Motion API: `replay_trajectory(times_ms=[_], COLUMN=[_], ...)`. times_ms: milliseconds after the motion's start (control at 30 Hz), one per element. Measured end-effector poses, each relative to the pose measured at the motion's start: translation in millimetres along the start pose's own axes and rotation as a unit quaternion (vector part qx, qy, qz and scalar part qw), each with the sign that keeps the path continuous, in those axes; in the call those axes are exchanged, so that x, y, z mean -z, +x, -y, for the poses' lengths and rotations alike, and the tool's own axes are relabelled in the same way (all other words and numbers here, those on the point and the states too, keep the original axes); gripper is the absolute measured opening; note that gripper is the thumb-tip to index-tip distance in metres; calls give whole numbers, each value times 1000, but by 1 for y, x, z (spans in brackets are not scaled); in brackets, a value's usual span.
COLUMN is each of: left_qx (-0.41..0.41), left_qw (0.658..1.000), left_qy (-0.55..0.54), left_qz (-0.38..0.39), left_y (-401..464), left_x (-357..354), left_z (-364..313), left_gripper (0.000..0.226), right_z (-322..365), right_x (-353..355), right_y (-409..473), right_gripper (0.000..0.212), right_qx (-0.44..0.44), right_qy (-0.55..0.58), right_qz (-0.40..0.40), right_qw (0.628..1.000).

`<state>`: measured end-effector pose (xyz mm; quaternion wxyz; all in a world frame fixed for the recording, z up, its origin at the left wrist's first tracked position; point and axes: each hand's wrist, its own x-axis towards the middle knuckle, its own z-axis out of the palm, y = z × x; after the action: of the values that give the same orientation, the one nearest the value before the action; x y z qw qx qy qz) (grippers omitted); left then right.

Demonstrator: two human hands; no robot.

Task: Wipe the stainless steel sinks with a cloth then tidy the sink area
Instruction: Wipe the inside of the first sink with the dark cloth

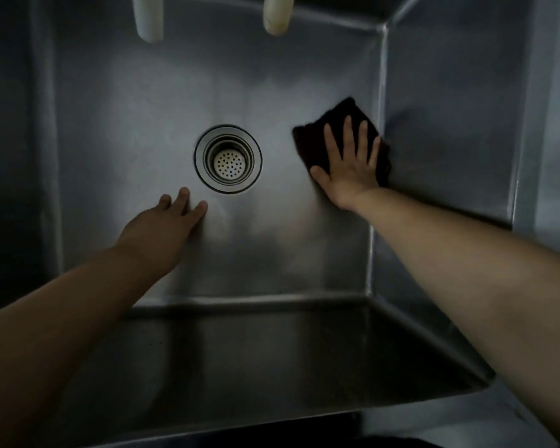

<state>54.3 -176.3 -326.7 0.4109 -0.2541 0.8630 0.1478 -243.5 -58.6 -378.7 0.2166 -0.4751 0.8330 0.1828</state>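
I look down into a deep stainless steel sink with a round perforated drain strainer in the middle of its floor. My right hand lies flat, fingers spread, pressing a dark cloth against the sink floor at its right edge, where the floor meets the right wall. My left hand rests flat on the floor just below and left of the drain, fingers together, holding nothing.
Two pale hose ends hang down at the top of the sink. The right wall and near wall rise steeply. The sink's front rim runs along the bottom right.
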Motion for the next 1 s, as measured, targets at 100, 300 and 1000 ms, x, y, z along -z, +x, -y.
replay_trajectory(times_ms=[100, 300, 1000], left_qx=[-24, -73, 46], left_qw=[1000, 986, 974], left_qy=[-15, -126, -183], left_qz=[-1, -87, -122], left_y=[-3, -29, -128], left_x=[3, 3, -7], left_z=[8, 31, 101], left_gripper=[78, 56, 55], right_z=[3, 14, 170], right_x=[-17, -35, 34], right_y=[-45, -134, -169], right_gripper=[81, 89, 77], right_qx=[14, 4, -39], right_qy=[-19, -52, 209], right_qz=[65, 227, 526], right_qw=[998, 972, 824])
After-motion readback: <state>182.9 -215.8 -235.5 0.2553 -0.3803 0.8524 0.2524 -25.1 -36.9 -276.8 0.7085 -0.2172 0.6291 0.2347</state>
